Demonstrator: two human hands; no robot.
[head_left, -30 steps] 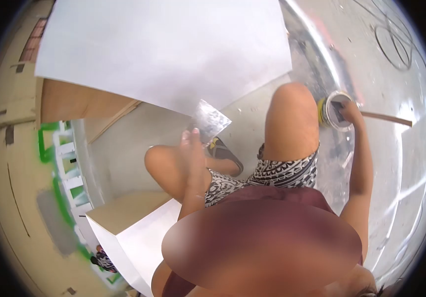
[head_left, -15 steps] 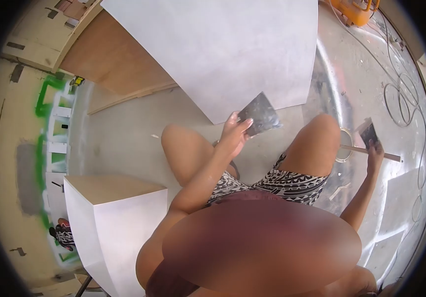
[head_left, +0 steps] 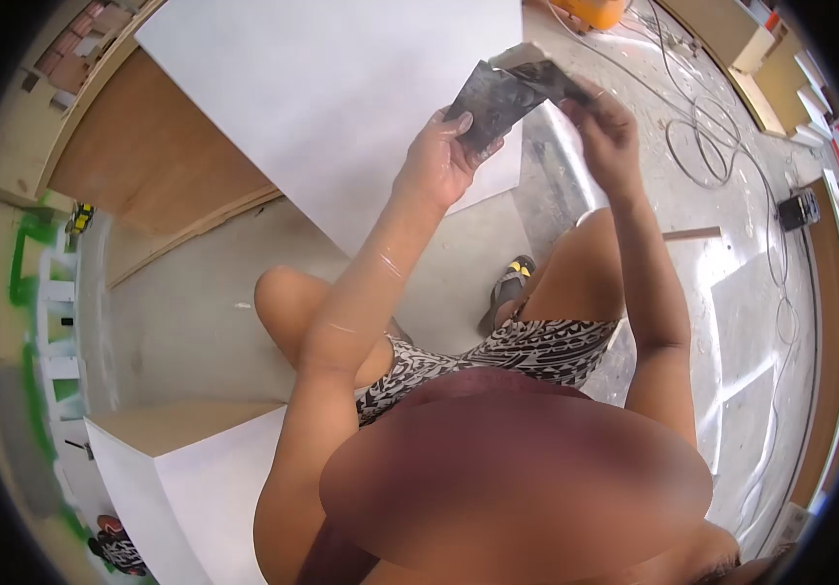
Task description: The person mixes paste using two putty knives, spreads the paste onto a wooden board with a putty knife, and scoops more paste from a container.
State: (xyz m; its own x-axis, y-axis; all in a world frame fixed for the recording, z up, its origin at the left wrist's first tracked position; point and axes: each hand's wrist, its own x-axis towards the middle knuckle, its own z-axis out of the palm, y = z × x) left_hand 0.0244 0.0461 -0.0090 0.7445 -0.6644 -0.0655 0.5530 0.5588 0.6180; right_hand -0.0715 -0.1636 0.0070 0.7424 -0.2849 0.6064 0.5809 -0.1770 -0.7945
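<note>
My left hand (head_left: 439, 161) is closed on a thin, dark, square putty scraper (head_left: 486, 105) with pale smears, its thumb on the face. Opposite it, my right hand (head_left: 609, 136) pinches a second dark putty scraper (head_left: 551, 78). The two scrapers meet or overlap, and a greyish-beige patch shows along their upper edge. Where one scraper ends and the other begins is hard to see. Whitish residue marks the left fingers and forearm. Both hands are raised in front of a large white panel (head_left: 331, 97), apart from its surface.
A white box (head_left: 214, 487) with a tan top stands at lower left. Behind the panel is a brown wooden board (head_left: 161, 146). An orange machine (head_left: 595, 12) and a looped hose (head_left: 702, 156) lie at upper right. A wooden strip (head_left: 692, 234) is beside my right forearm.
My right hand has come in from the far right with its scraper to meet the left one. My left hand has risen. The whole view has shifted.
</note>
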